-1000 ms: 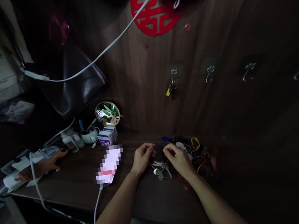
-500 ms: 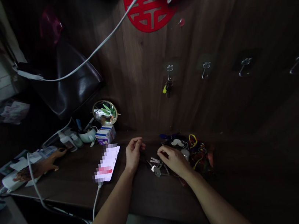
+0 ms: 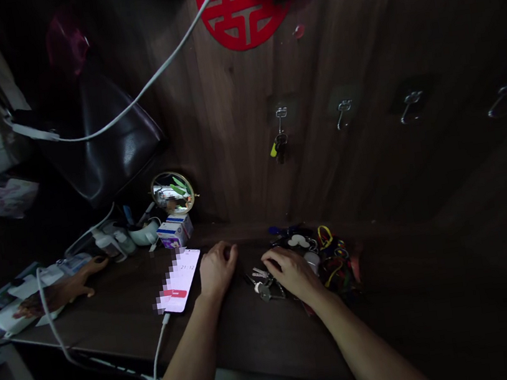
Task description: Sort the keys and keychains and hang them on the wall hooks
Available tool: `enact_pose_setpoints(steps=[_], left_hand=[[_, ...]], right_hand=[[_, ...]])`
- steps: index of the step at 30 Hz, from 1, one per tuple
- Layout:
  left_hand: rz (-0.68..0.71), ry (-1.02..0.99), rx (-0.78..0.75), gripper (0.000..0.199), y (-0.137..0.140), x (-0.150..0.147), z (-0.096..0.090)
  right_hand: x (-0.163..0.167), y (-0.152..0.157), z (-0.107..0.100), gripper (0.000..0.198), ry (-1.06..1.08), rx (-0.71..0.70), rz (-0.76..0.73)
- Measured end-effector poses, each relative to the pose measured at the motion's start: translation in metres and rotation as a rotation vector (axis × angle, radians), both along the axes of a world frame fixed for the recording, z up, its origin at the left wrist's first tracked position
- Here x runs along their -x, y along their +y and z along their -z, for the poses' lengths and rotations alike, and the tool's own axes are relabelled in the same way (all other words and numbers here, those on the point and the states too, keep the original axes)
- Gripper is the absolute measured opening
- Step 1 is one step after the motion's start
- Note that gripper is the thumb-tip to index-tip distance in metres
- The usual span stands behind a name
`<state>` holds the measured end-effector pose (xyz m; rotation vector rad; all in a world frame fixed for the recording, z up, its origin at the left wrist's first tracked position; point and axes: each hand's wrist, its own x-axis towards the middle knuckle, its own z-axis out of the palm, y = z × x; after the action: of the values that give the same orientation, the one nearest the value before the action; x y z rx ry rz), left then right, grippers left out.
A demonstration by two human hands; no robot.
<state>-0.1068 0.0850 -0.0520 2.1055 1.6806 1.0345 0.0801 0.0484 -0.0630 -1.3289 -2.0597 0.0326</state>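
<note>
Shiny metal keys [image 3: 265, 293], wood-grain tabletop [image 3: 249, 329], glossy leather-look bag [image 3: 127, 145], bright metal hooks [image 3: 413, 98]

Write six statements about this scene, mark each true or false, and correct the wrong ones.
1. Four metal hooks line the wooden wall. True.
2. A bunch of keys hangs from the rightmost hook. False: the hanging keys are on the leftmost hook.
3. A white cable is plugged into the phone. True.
4. The left hand lies on the phone screen. False: the left hand is to the right of the phone.
5. The right hand is beside the loose keys on the tabletop. True.
6. The round mirror lies face down. False: the round mirror stands up with its glass showing.
</note>
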Motion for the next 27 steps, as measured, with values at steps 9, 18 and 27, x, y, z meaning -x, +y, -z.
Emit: enact_pose_setpoints(steps=[9,18,27], left_hand=[[0.069,0.346,0.018,0.010,0.001,-0.001,0.009],[0.255,-0.333,0.166,0.019,0.004,-0.014,0.006],[0.248,-1.039,0.450,0.032,0.002,-0.026,0.005]], right_hand=[[0.000,0.003,0.002,0.013,0.014,0.010,0.031],[0.003,0.002,-0.005,0.017,0.155,0.013,0.020],[0.015,0.000,-0.001,0.029,0.308,0.084,0.006]])
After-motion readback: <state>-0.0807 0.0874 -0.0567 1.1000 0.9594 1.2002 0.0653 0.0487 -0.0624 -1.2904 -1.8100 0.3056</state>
